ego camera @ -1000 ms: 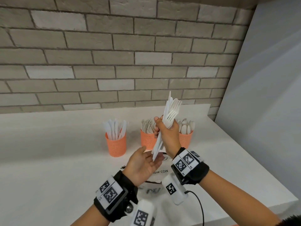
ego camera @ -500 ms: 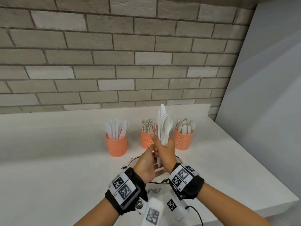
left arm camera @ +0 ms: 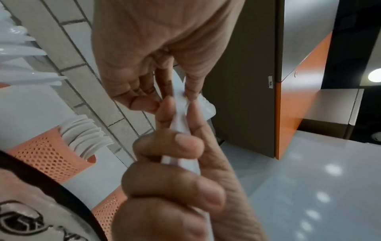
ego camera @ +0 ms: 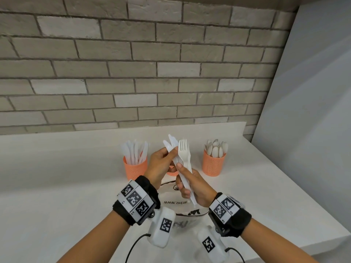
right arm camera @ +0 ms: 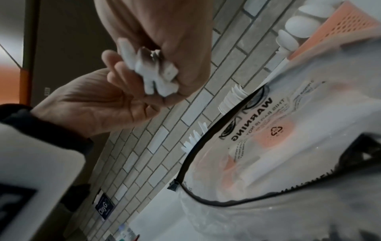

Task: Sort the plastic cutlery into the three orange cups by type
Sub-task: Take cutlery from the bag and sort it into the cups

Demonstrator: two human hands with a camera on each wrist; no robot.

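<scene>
pinching the knives (ego camera: 169,144) upright, the left hand (ego camera: 159,164) sits just beside the right hand (ego camera: 191,186), whose curled fingers grip the forks (ego camera: 183,154); the knife cup (ego camera: 135,168) stands just left.

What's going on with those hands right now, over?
Left hand pinching knives. Right hand gripping forks. Middle cup hidden behind both hands.
</scene>
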